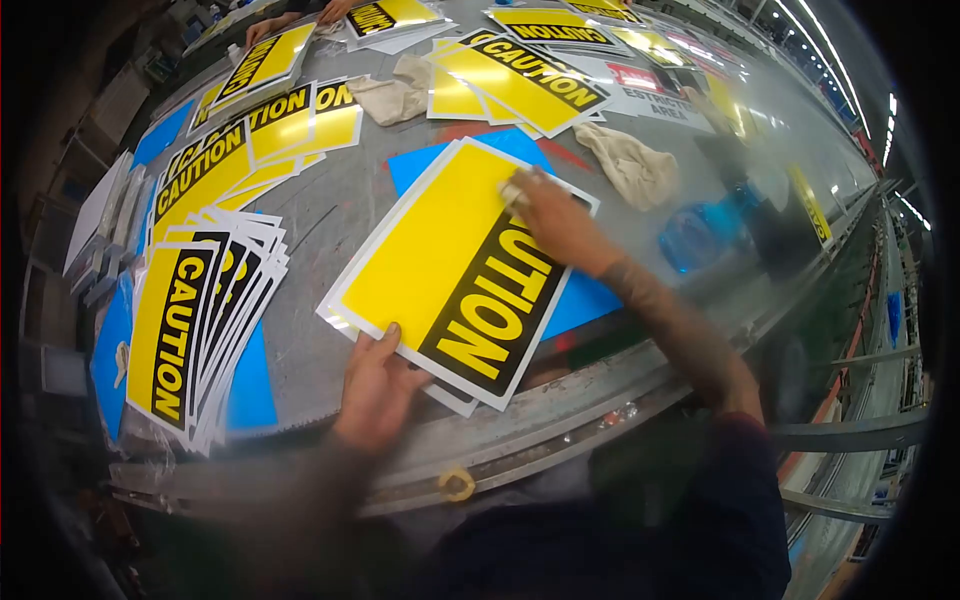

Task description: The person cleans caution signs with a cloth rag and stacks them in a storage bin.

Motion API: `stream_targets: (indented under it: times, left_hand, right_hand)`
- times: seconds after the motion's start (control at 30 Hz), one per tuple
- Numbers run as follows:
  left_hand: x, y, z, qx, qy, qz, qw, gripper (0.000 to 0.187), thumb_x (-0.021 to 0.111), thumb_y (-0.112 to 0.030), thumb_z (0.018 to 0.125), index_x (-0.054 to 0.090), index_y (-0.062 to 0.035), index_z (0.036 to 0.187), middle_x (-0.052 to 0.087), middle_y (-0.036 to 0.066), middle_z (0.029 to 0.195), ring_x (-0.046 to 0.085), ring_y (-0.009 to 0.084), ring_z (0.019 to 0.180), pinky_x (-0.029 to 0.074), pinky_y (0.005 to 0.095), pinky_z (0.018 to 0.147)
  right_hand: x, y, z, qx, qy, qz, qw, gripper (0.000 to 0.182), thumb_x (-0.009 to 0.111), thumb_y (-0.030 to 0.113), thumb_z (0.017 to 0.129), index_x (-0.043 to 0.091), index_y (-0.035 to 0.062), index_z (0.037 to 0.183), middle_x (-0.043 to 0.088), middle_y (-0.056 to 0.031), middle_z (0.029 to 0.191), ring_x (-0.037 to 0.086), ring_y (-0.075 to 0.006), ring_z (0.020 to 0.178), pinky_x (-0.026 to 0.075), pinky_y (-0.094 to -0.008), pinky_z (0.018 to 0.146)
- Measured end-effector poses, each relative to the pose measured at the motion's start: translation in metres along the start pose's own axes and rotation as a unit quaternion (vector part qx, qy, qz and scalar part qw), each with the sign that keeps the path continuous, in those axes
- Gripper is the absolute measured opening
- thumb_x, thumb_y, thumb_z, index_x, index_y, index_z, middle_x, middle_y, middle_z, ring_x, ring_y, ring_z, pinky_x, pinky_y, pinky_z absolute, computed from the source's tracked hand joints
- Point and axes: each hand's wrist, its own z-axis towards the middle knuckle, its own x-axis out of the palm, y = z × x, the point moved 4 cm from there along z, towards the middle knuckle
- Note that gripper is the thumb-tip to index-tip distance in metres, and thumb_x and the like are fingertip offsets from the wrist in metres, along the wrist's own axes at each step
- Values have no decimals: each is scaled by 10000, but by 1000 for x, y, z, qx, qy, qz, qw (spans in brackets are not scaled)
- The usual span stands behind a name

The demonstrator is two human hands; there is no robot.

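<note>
A yellow and black CAUTION sign (430,260) lies tilted near the table's front edge, over another sign and a blue sheet (590,305). My left hand (378,390) grips its lower left edge, the thumb on top and the fingers underneath. On the sign's upper right part rests my right hand (545,215), its fingers curled round a small pale wad, perhaps cloth, that is partly hidden. To the left, a fanned stack of CAUTION signs (175,340) lies on blue sheets.
More CAUTION signs (530,70) and crumpled cloths (625,165) are spread across the grey table (330,205). A blue bottle (700,235) stands on the right. At the far side, another person's hands (335,10) touch signs. A tape ring (456,485) is by the front rail.
</note>
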Motion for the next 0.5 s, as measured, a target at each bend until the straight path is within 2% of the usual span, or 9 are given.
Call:
stream_targets:
  times: [0.03,0.13,0.2,0.27,0.33,0.4,0.43,0.47,0.5]
  left_hand:
    - [0,0,0,2,-1,-1,1000,413,471,-176,1143,384,-63,1530,499,160,1559,528,359,1441,520,622,1122]
    - [1,-1,-1,2,-9,-3,1000,415,478,-189,1145,387,-74,1533,502,152,1558,533,349,1436,529,611,1113]
    - [1,1,2,-2,-2,-11,1000,418,478,-197,1147,389,-84,1539,511,145,1552,544,338,1424,539,598,1101]
    - [-6,2,3,-14,12,-18,1000,423,475,-206,1149,389,-95,1548,525,139,1542,561,326,1406,550,583,1086]
    - [-9,2,3,-21,11,0,1000,432,469,-222,1152,388,-105,1560,544,133,1527,588,310,1372,561,563,1067]
    - [-5,-1,1,-13,-19,31,999,432,466,-225,1153,387,-106,1561,543,131,1530,595,307,1363,560,561,1066]
    - [-6,1,3,-6,-11,15,1000,431,461,-218,1154,379,-102,1561,524,140,1546,576,322,1391,546,579,1090]
    - [-6,1,3,-7,-3,5,1000,431,457,-214,1154,373,-98,1561,518,145,1550,567,331,1402,538,588,1100]
    - [-2,0,2,-10,2,-6,1000,431,454,-210,1154,368,-95,1561,512,150,1554,558,339,1413,530,597,1110]
  right_hand:
    - [-1,-10,2,103,-14,94,990,438,602,170,1022,579,21,1433,545,-228,1509,527,-481,1386,452,-551,1146]
    - [4,49,-8,-26,1,1,1000,427,593,124,1012,579,10,1423,557,-249,1475,561,-479,1324,463,-549,1116]
    - [1,113,-25,-81,23,131,988,435,593,75,997,571,12,1426,567,-265,1441,569,-468,1305,460,-540,1107]
    - [-23,166,-39,-19,55,295,954,459,623,78,997,544,13,1444,573,-274,1418,573,-461,1298,461,-536,1104]
    - [-48,189,-40,-65,184,390,900,518,649,114,1006,499,12,1491,559,-279,1453,559,-461,1336,453,-530,1134]
    - [-56,191,-55,-136,258,453,843,558,668,144,1012,475,51,1528,552,-276,1473,551,-465,1357,458,-514,1144]
    - [-66,180,-49,-104,293,489,815,577,665,139,1013,463,108,1554,560,-252,1474,550,-449,1375,457,-515,1148]
    - [-65,159,-43,-91,262,463,842,555,647,117,1022,497,139,1555,557,-198,1515,551,-412,1395,457,-495,1159]
    - [-76,133,-26,-79,202,448,868,518,646,92,1017,559,129,1526,567,-144,1541,579,-355,1394,474,-450,1159]
